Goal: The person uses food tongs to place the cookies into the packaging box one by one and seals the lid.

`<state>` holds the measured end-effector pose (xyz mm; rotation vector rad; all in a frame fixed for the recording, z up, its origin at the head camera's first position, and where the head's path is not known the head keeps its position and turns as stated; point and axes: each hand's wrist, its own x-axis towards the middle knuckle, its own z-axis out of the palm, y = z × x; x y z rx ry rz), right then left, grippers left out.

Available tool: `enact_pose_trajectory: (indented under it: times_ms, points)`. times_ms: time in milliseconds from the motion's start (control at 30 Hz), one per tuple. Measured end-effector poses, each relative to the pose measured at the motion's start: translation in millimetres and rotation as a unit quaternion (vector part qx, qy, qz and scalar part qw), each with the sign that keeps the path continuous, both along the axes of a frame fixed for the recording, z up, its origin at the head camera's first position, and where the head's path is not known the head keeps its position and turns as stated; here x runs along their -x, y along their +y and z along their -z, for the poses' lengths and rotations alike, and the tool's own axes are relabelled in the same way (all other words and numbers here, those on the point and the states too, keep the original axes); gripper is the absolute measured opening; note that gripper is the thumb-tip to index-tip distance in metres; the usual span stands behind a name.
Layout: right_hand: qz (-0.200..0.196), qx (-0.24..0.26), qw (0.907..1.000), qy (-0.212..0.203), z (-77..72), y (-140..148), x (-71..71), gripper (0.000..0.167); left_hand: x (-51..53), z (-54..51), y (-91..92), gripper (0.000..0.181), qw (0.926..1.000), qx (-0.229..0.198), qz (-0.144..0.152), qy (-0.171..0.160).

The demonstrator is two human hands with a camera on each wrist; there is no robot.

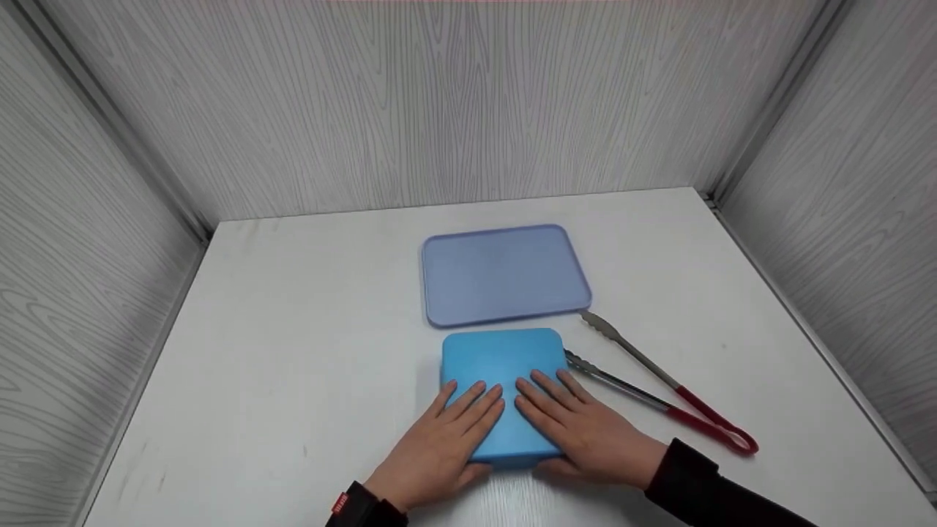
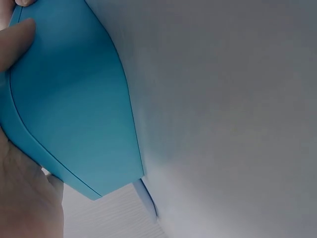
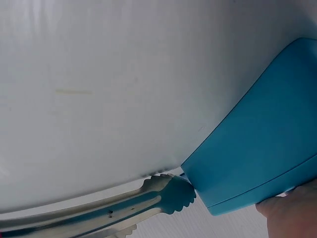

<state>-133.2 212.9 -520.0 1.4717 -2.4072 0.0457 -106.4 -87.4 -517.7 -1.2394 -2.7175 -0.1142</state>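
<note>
A blue lidded box (image 1: 505, 355) sits near the front middle of the white table. My left hand (image 1: 443, 446) rests on the left side of its lid, fingers straight and spread. On the lid's right side lies my right hand (image 1: 596, 435), its fingers also straight. Both thumbs are low at the front of the box. In the left wrist view, the box (image 2: 74, 119) shows a seam between lid and body. Metal tongs (image 1: 644, 359) with red handles lie spread to the right, one toothed tip beside the box (image 3: 262, 144).
A flat periwinkle tray (image 1: 505, 274) lies behind the box, close to the other tip of the tongs. Wood-grain panels (image 1: 454, 102) enclose the white table (image 1: 293, 329) at the back and both sides.
</note>
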Motion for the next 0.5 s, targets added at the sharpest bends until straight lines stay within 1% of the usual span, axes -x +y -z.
enact_pose_trajectory:
  times_ms: [167,400,500]
  points:
    - [-0.003,0.004,1.0,-0.004,0.7,-0.9,0.5,0.087,-0.2,0.1,-0.4,0.086,1.0,-0.009,-0.001,0.0]
    - [-0.007,0.011,0.9999,0.004,3.0,-1.2,1.1,0.082,-0.2,1.3,-1.5,0.084,0.9998,-0.007,-0.001,0.02]
    - [-0.006,0.01,0.9999,-0.004,3.4,-0.7,0.8,0.084,-0.2,1.2,-2.0,0.085,0.9998,-0.01,-0.001,0.014]
